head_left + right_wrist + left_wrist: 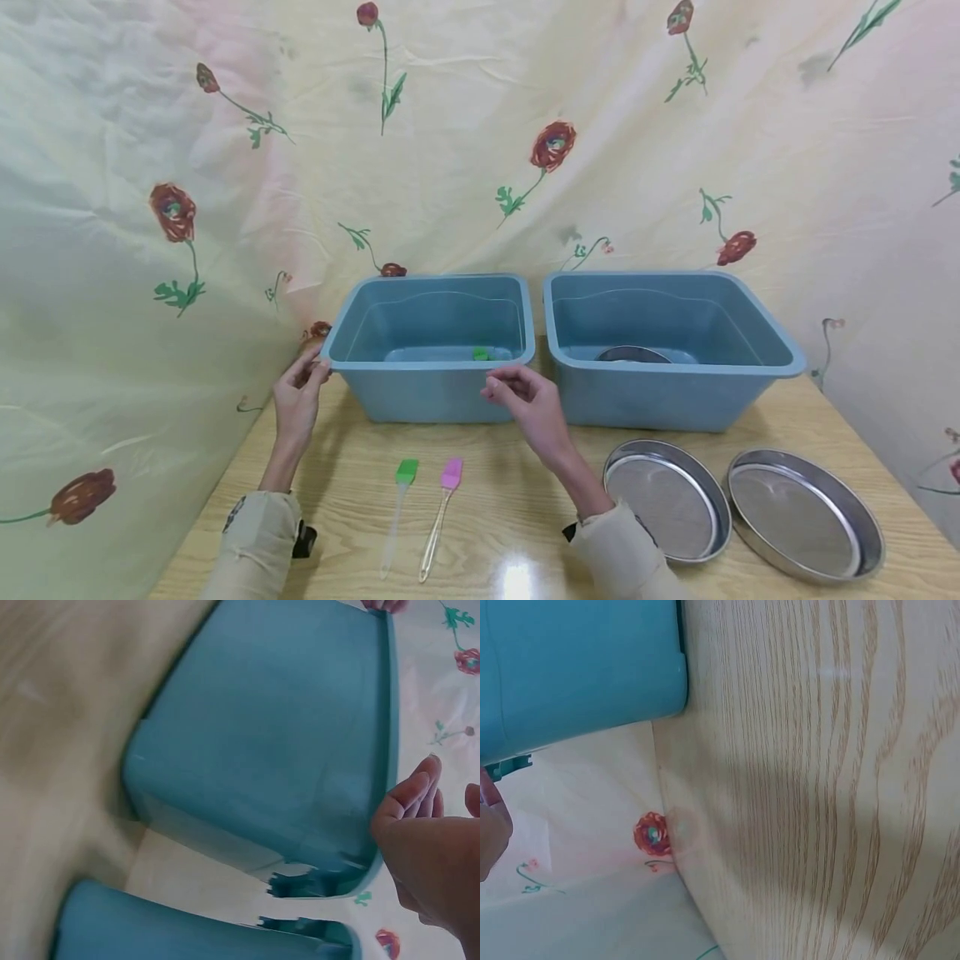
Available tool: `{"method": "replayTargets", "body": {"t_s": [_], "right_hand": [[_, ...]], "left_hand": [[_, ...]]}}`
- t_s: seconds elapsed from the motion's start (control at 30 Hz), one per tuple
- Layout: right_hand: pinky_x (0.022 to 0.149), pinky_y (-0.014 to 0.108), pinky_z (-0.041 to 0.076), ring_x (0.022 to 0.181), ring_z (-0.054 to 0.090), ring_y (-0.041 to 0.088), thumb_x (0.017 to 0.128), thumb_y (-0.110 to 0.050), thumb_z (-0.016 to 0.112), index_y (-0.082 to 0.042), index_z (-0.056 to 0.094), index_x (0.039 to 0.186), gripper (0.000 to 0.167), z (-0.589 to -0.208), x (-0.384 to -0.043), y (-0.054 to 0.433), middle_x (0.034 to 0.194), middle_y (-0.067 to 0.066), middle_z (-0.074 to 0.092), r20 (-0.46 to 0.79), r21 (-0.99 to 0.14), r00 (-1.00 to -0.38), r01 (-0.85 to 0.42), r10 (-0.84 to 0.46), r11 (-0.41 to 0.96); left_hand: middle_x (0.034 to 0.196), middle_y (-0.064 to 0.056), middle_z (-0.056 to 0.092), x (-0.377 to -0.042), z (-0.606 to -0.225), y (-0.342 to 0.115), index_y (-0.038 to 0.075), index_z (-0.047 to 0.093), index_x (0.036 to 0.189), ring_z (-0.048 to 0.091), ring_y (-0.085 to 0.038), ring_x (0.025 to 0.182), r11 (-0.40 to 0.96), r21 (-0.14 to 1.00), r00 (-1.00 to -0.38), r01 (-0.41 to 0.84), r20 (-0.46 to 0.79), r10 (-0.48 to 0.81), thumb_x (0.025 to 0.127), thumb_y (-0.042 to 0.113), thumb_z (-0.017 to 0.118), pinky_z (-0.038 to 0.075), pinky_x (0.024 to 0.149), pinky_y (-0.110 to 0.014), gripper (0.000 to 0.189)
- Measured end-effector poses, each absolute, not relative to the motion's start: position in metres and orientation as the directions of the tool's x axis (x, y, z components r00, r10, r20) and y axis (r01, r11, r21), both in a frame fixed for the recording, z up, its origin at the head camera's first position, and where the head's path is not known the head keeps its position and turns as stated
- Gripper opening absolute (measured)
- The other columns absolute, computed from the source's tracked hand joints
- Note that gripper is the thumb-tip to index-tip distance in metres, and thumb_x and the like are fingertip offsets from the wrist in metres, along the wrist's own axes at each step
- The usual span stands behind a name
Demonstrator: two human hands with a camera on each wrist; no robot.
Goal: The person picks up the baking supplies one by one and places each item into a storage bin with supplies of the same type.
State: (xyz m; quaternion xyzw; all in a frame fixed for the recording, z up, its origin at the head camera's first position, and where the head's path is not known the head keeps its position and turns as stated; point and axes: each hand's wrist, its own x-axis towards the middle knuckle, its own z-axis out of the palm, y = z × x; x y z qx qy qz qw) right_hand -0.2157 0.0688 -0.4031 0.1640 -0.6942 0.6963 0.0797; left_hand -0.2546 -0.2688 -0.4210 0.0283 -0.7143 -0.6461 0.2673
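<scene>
My left hand grips the front left corner of the left blue plastic tub at its rim. In the right wrist view, those fingers show at the tub's far corner. My right hand hovers at the front right of the same tub, its fingers loosely bent and holding nothing. A green brush head shows inside this tub. On the table in front lie a green silicone basting brush and a pink one, both with clear handles, heads toward the tub.
A second blue tub stands close on the right, with part of a round metal pan inside. Two round metal pans lie on the wooden table at the right. A flowered cloth hangs behind.
</scene>
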Motion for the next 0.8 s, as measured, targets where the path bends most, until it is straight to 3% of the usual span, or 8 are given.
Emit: {"method": "replayTargets", "body": {"t_s": [0.37,0.57,0.8], "right_hand": [[0.090,0.038,0.058,0.095,0.069,0.026,0.102,-0.011,0.066,0.009,0.067,0.116,0.024,-0.428,-0.207,0.074,0.100,0.013,0.071,0.209,-0.977,-0.968,-0.213,-0.137,0.018],[0.086,0.033,0.058,0.092,0.068,0.023,0.102,-0.011,0.066,0.005,0.069,0.114,0.020,-0.441,-0.204,0.079,0.099,0.011,0.071,0.172,-0.982,-0.977,-0.180,-0.124,0.060],[0.084,0.035,0.057,0.091,0.066,0.022,0.099,-0.011,0.070,0.003,0.070,0.114,0.020,-0.452,-0.201,0.081,0.099,0.008,0.070,0.089,-0.985,-0.988,-0.106,-0.129,0.135]], "left_hand": [[0.088,0.012,0.065,-0.255,-0.419,-0.268,-0.004,0.063,0.138,0.062,-0.003,0.084,0.175,0.939,-0.860,0.297,0.343,-0.379,0.102,0.009,0.065,0.051,0.082,-0.014,0.037],[0.089,0.013,0.065,-0.255,-0.421,-0.268,-0.003,0.064,0.138,0.061,-0.003,0.084,0.179,0.937,-0.855,0.301,0.348,-0.385,0.103,0.008,0.064,0.051,0.082,-0.014,0.037],[0.098,-0.002,0.069,-0.254,-0.422,-0.266,-0.004,0.065,0.136,0.060,-0.004,0.085,0.174,0.933,-0.844,0.314,0.358,-0.400,0.101,0.005,0.064,0.051,0.080,-0.014,0.036]]}}
